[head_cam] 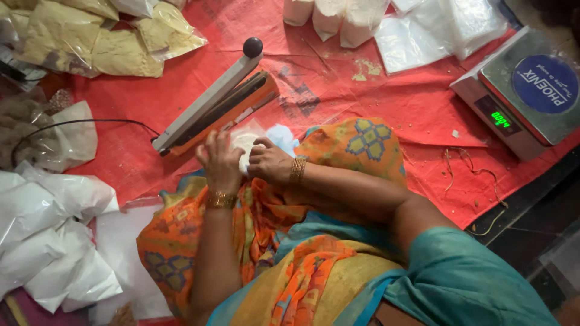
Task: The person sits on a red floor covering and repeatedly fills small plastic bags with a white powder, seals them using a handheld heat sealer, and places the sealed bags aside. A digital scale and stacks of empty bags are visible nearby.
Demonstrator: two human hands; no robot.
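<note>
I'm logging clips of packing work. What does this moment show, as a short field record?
left hand: grips a clear bag of white powder
right hand: grips the same bag from the other side
sealer: just beyond the hands, arm raised
scale: far right, display lit
filled bags: heaped at left
surface: red sheet

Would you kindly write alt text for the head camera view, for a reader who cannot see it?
A seated person's left hand and right hand together hold a small clear bag of white powder beside an impulse heat sealer on a red mat. A digital scale sits at the right, with filled white bags at the left.
</note>
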